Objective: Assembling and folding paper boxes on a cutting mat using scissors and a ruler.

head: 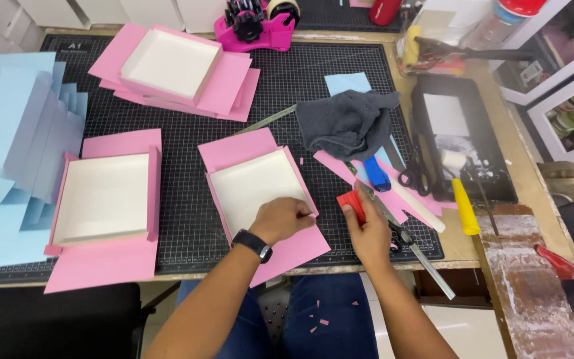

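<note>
Head view
Lap: blue jeans (330, 312) nearest the camera, dotted with small pink paper scraps (319, 324).
Left hand (282, 218): wore a black watch (254, 244) on the wrist; fingers curled and pressed together at the near right corner of the middle tray (257, 186), fingertips (305, 213) pinching its pink edge.
Right hand (369, 233): closed around scissors (393, 223) with a red handle, blades pointing up and left, just beside the left hand.
Middle tray: shallow white box sitting on a pink sheet (287, 249), tilted a little, near the front of the black cutting mat (187, 219).
Left tray (104, 197): same kind of white box on pink paper, pink flaps folded up along its sides, well apart from the hands.
Far tray (171, 63): white box on stacked pink sheets at the back of the mat.
Blue paper (14, 139): fanned pile at the left edge of the table.
Grey cloth (348, 123): crumpled on the mat, behind the right hand.
Steel ruler (426, 262): lay slanting under the scissors, reaching past the mat's front edge.
Black scissors (416, 176): lay right of the cloth, beside a blue-handled tool (377, 174).
Yellow-handled tool (463, 203): lay near the black tray (463, 143).
Tape dispenser (254, 30): pink, at the far edge of the mat.
</note>
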